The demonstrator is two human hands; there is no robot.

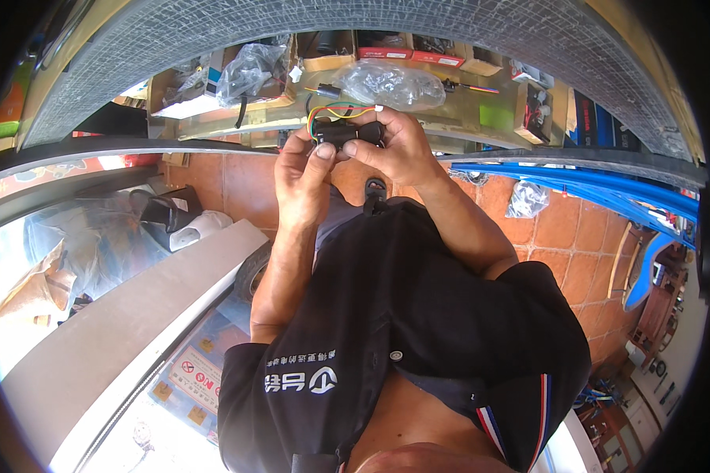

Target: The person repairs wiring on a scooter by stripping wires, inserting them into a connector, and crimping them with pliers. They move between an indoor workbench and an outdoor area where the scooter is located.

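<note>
Between my two hands is a black, roughly tube-shaped part (338, 132), held just over the near edge of a cluttered shelf. My left hand (301, 180) grips its left end, with the thumb laid on the near side. On the other end my right hand (396, 148) closes, its thumb pressing near the middle. Thin red, yellow and green wires (335, 109) loop up from the left end and run over to the right. A small white connector (379, 108) shows by my right fingers. My fingers partly hide the black part, so its exact kind is unclear.
A clear plastic bag (390, 84) and a small black cylinder with a wire (329, 91) lie on the shelf beyond my hands. Open cardboard boxes (532, 110) hold small parts. Blue tubes (599, 193) cross at right, above a bagged item (527, 199) on the tiled floor.
</note>
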